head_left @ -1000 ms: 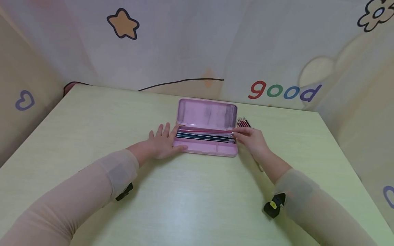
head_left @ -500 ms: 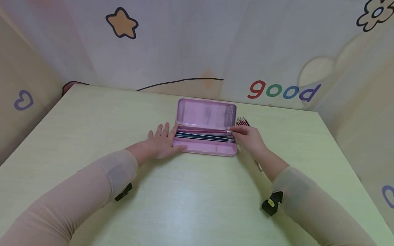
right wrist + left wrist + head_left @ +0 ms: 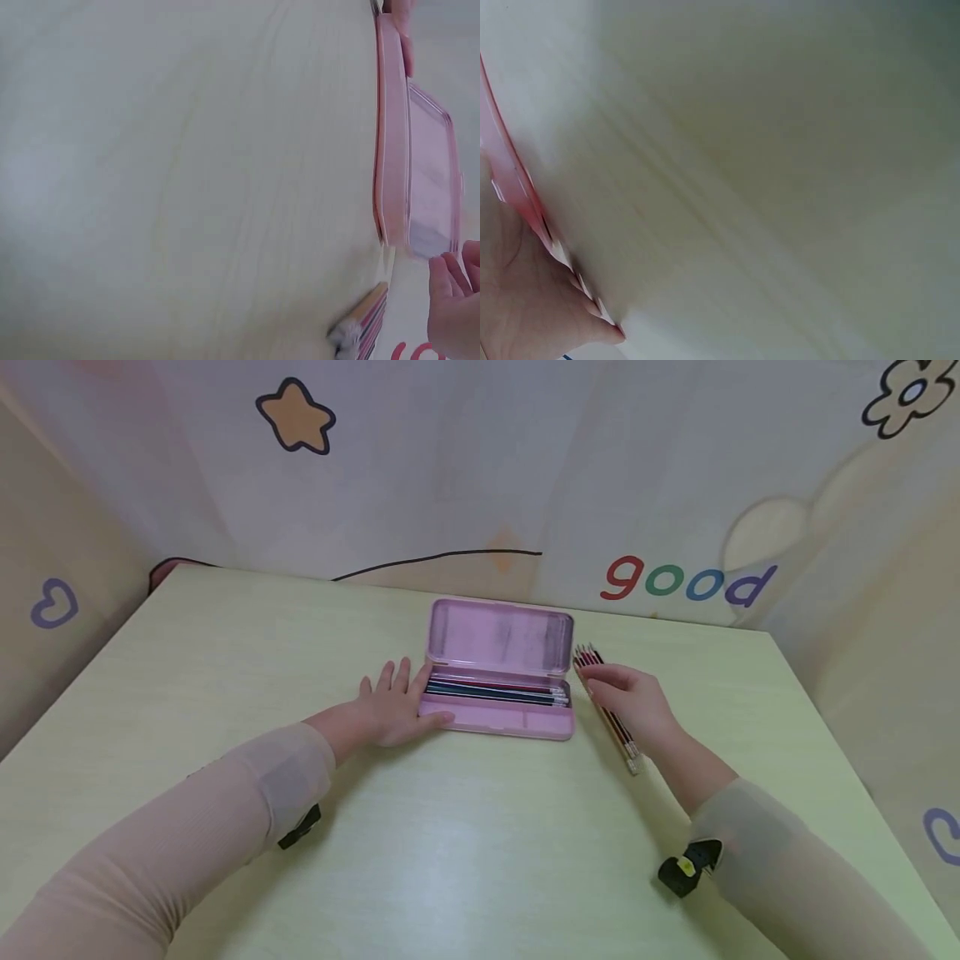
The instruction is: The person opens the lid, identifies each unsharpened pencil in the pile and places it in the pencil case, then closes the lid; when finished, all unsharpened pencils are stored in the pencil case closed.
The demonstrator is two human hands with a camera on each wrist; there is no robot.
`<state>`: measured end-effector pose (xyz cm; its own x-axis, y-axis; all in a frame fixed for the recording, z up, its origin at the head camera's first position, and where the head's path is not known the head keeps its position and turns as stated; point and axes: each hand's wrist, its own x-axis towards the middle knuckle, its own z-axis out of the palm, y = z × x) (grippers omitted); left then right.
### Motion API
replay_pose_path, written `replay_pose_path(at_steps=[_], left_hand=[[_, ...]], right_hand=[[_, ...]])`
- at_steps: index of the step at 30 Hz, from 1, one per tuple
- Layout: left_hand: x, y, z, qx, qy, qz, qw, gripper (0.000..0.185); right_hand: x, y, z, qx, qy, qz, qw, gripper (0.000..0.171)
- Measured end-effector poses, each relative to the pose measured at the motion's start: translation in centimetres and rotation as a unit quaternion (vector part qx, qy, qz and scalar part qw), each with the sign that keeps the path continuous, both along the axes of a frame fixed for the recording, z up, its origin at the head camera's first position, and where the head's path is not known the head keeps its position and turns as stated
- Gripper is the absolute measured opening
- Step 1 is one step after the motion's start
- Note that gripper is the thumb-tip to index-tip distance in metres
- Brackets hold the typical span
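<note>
**Two hands beside an open pink pencil case**

The big pale green table (image 3: 480, 860) holds everything. A wall cloth (image 3: 675, 485) with a star, a flower and the word "good" stands behind the far edge of the table.

The pink pencil case (image 3: 498, 725) lies open near the middle of the table, with its lid (image 3: 498, 637) tipped up at the back. A row of pencils (image 3: 495, 691) lies inside the pencil case, going from side to side.

The left hand (image 3: 393, 714) lies flat on the table, touching the left end of the pencil case. Its fingers are straight and spread, and the thumb rests along the front edge of the pencil case. It holds nothing.

The right hand (image 3: 633, 702) is just to the right of the pencil case, not touching it. Its fingers are loose and a little bent, with nothing in them. It is over a small bunch of red pencils (image 3: 606, 714) that lies on the table just right of the pencil case
</note>
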<state>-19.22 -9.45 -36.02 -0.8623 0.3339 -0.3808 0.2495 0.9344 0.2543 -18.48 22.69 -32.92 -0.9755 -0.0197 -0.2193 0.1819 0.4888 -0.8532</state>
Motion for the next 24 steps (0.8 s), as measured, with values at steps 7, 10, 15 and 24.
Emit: replay_pose_path(at_steps=[7, 10, 15, 24], left_hand=[[-0.1, 0.2, 0.3, -0.002, -0.003, -0.006, 1.0, 0.093], [-0.1, 0.2, 0.3, -0.003, -0.006, -0.003, 1.0, 0.093], [-0.3, 0.2, -0.2, -0.01, -0.009, 0.002, 0.9999, 0.094], [-0.6, 0.0, -0.8, -0.003, -0.002, 0.003, 1.0, 0.098]], right_hand=[[2.3, 4.3, -0.2, -0.073, 0.018, -0.045, 0.996, 0.057], [3.4, 6.1, -0.6, -0.119, 0.037, -0.059, 0.99, 0.058], [5.2, 8.4, -1.2, -0.097, 0.05, -0.062, 0.992, 0.053], [9.8, 10.0, -3.3, 0.007, 0.023, -0.14, 0.99, 0.053]])
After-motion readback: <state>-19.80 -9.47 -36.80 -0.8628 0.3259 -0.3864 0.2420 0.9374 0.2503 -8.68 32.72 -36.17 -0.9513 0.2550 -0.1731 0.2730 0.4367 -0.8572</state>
